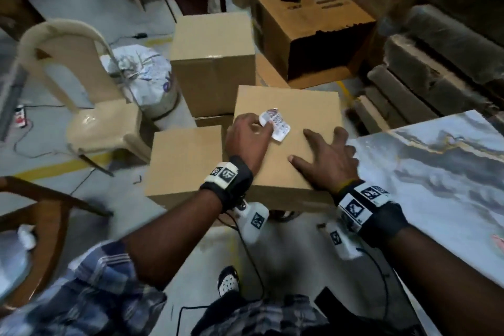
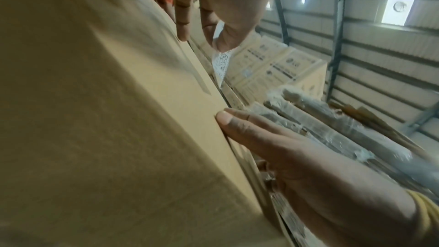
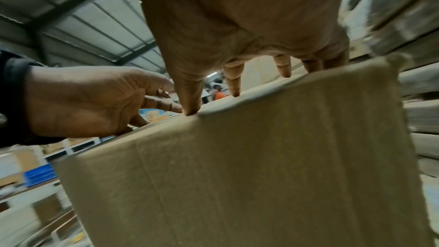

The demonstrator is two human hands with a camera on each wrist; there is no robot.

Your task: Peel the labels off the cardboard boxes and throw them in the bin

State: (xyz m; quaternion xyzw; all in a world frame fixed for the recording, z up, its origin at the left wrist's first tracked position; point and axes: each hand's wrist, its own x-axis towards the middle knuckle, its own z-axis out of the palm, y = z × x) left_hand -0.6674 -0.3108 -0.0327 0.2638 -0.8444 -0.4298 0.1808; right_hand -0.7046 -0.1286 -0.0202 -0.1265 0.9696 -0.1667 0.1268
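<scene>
Head view: nearest, the right hand (image 1: 326,161) lies flat with fingers spread on the cardboard box (image 1: 286,144), bracing it. Beyond, the left hand (image 1: 246,139) pinches the half-lifted label (image 1: 275,124). Best to pull low and slow, keeping the box pinned, so the label comes off whole.

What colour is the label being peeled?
White with dark print and reddish marks, the label shows best in the head view.

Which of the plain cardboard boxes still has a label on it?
The front box under both hands; its white label is half-lifted by the left hand. No labels show on the others.
</scene>
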